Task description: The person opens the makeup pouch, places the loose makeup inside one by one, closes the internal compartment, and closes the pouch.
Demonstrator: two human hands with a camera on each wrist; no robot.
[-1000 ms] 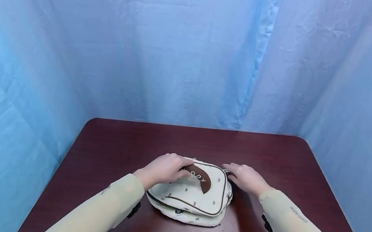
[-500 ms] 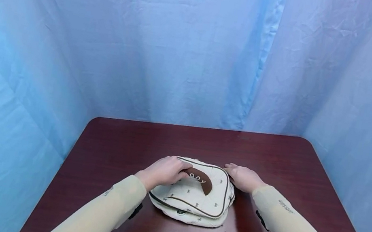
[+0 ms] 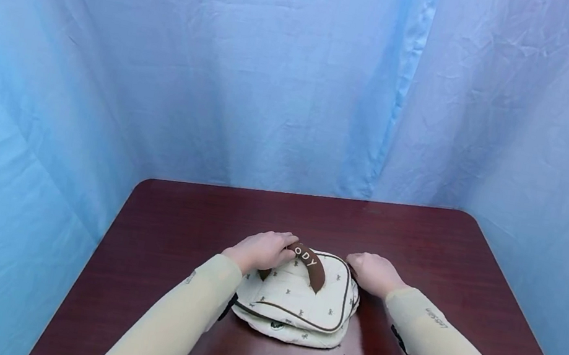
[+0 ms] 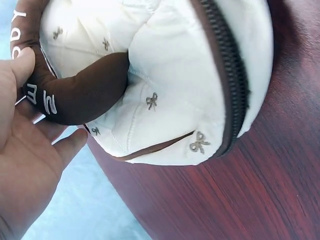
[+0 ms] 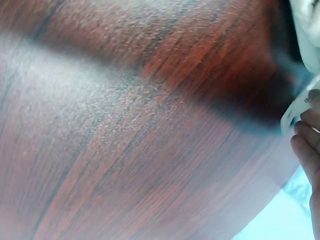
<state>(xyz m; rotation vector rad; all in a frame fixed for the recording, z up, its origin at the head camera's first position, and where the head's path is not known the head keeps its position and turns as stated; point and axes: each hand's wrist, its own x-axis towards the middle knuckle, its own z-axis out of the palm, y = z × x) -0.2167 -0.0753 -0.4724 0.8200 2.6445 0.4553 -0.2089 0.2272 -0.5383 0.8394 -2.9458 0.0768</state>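
Note:
A cream bag [image 3: 292,301] printed with small bows lies on the table, its dark zipper [image 4: 232,75] running round the side. My left hand [image 3: 263,250] holds the bag's puffy brown handle [image 3: 312,264], which arches up from the top. In the left wrist view, the thumb lies over the lettered handle [image 4: 95,90] and the fingers pass behind it. At the bag's far right corner is my right hand [image 3: 375,274], fingers curled. The right wrist view catches those fingers [image 5: 307,142] at a cream edge [image 5: 295,110] of the bag; what exactly they pinch is partly hidden.
The dark red wooden table [image 3: 186,224] has rounded far corners. Light blue curtains [image 3: 301,80] hang behind it and on both sides.
My left hand has raised the brown handle, which now arches higher and farther back. My right hand's fingers have curled in at the bag's far right corner.

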